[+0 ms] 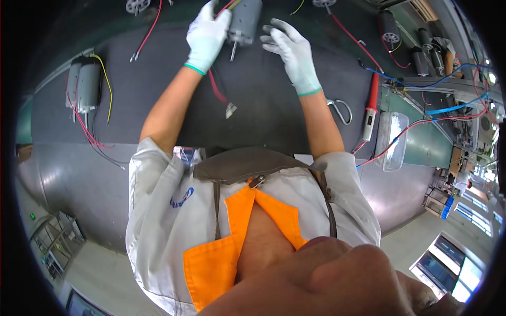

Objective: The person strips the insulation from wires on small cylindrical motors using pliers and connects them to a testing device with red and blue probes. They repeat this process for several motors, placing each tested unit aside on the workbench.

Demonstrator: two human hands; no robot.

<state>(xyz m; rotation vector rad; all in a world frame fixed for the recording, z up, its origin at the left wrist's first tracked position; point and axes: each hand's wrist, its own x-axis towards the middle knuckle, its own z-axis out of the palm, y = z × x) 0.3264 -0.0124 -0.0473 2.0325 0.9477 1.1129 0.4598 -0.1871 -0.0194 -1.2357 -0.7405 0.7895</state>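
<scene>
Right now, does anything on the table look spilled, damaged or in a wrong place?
Nothing looks clearly spilled or damaged. At the left, though, loose wires from the motors trail past the near edge of the dark table; this looks untidy and might snag.

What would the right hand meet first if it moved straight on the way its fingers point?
The right hand would probably meet the grey motor first, though depth is unclear from this view.

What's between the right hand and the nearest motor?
In the head view, only a bare strip of dark tabletop shows between the right hand and the gray motor.
</scene>
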